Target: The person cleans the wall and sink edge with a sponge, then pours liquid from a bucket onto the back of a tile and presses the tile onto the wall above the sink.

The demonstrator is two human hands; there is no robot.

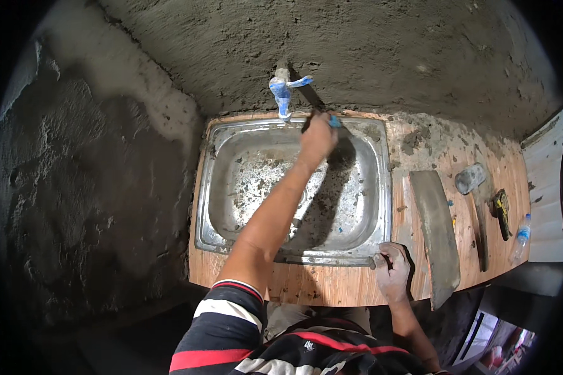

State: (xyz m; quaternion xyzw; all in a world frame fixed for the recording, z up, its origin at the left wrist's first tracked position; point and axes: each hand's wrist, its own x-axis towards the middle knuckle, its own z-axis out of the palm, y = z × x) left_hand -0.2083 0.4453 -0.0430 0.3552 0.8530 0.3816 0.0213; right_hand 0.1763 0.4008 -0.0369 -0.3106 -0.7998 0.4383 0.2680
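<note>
In the head view, the left hand (319,139) reaches across the sink (383,187) to its far rim, and its fingers appear closed on a small blue object (335,122). Only a short part of this object shows, at the right side of the hand, so I cannot tell its long axis. The tap (281,94), grey and blue, comes out from the rough grey wall (381,50), just left of this hand and a little farther back. The sink lies with its long axis from left to right, and the left forearm crosses over it on a slant. The right hand (394,273) is at the near right corner of the sink, over the wooden counter (338,284) — its fingers are bent, but I cannot tell if they grip something. The left hand is clearly the nearer one to the far rim, while the right hand is nearer to the long grey board (434,234), which lies to its right and runs from back to front.
</note>
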